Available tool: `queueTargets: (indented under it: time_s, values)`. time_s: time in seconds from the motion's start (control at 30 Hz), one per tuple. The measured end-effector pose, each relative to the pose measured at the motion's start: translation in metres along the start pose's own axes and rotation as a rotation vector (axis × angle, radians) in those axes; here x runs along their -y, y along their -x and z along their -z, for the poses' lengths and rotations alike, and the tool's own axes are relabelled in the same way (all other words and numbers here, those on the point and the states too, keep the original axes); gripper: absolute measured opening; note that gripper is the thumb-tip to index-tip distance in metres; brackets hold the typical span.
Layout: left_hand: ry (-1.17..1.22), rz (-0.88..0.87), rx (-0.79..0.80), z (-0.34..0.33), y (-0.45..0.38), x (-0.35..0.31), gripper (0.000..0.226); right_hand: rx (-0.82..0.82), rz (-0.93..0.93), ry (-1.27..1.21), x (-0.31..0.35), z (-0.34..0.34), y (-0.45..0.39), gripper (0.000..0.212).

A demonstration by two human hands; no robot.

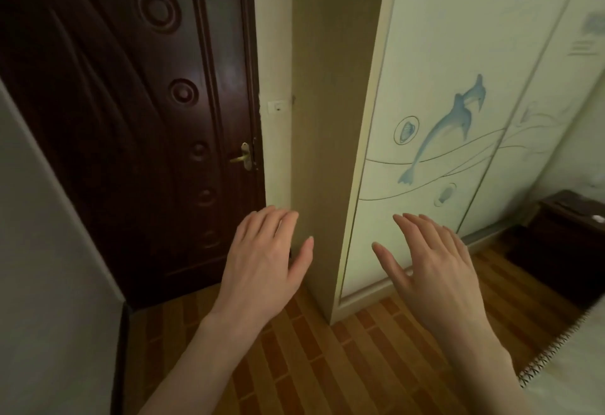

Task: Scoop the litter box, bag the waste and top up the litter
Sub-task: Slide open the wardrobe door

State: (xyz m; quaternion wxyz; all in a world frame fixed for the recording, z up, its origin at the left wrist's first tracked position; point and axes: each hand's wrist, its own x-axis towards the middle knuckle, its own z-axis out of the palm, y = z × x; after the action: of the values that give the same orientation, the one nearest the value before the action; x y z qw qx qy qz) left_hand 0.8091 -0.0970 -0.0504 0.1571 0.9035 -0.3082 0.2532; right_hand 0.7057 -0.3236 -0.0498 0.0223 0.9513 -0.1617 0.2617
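Observation:
No litter box, scoop, bag or litter shows in the head view. My left hand (265, 257) is stretched out in front of me at mid-frame, palm down, fingers straight and together, holding nothing. My right hand (429, 260) is held out beside it, palm down with the fingers straight and the thumb spread, also holding nothing. Both hands hover in the air before the corner of a pale wardrobe (425, 87); neither touches it.
A dark brown carved door (131, 103) with a brass handle (244, 156) stands shut at the left. A pale wall (42, 234) runs along the left edge. The wardrobe front bears blue dolphins. A dark wooden cabinet (563, 237) sits at right on the wood-pattern floor (320, 365). White bedding (576, 368) fills the lower right corner.

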Motion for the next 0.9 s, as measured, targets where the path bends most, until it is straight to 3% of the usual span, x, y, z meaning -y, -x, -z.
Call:
queueTargets:
  time_s: [0.53,0.9]
  values:
    - [0.2,-0.291,0.022,-0.168,-0.239,-0.069,0.054,-0.051,-0.281,0.08,-0.126,-0.086,-0.147,0.074]
    - [0.34,-0.453,0.082,-0.264,-0.346,-0.148,0.054,-0.041,-0.473,0.182,-0.228,-0.119,-0.196,0.068]
